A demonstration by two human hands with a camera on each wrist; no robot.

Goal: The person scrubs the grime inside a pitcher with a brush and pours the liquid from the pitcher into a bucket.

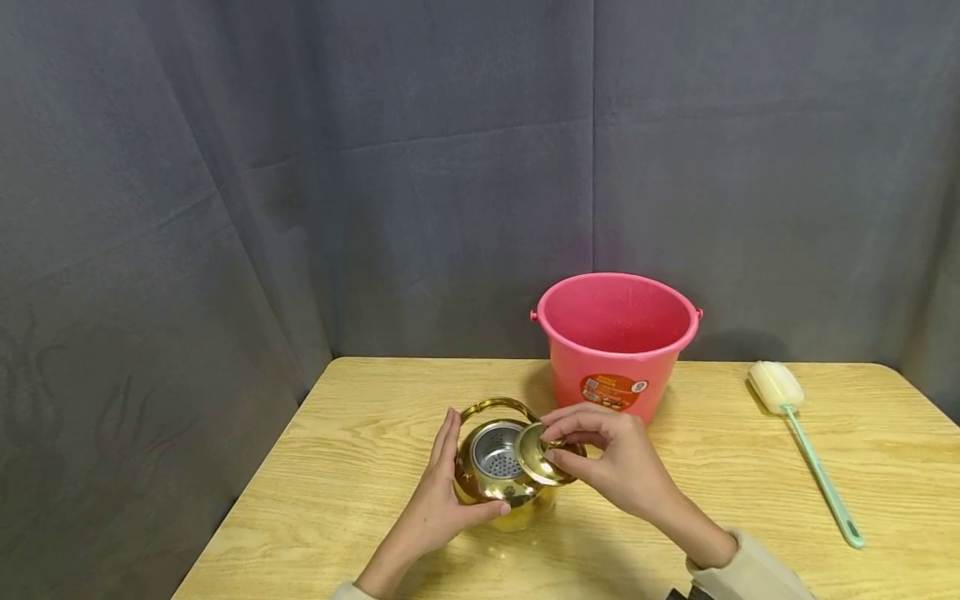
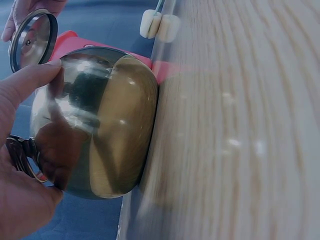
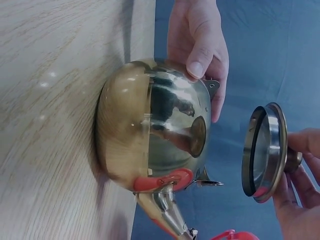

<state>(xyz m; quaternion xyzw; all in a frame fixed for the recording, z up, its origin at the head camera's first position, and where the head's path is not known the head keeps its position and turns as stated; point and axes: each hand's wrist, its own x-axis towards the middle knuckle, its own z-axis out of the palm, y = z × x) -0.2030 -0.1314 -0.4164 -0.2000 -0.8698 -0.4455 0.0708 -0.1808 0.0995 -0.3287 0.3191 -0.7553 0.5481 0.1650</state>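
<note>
A shiny gold teapot [image 1: 525,504] stands upright on the wooden table, its top opening uncovered. Inside the opening sits a perforated metal strainer [image 1: 497,450]. My left hand [image 1: 438,504] holds the pot's left side, thumb across the front and fingers reaching up beside the arched handle [image 1: 498,403]. Between thumb and fingers, my right hand [image 1: 618,458] pinches the knob of the round gold lid [image 1: 531,457]. In the right wrist view the lid [image 3: 272,155] is well clear of the pot, its steel inner rim facing the opening. The spout [image 3: 165,212] also shows there.
Behind the teapot stands a pink bucket [image 1: 615,375] with an orange label. A sponge brush [image 1: 813,458] with a pale green handle lies at the right side of the table. Grey cloth [image 1: 450,208] hangs behind the table's far edge.
</note>
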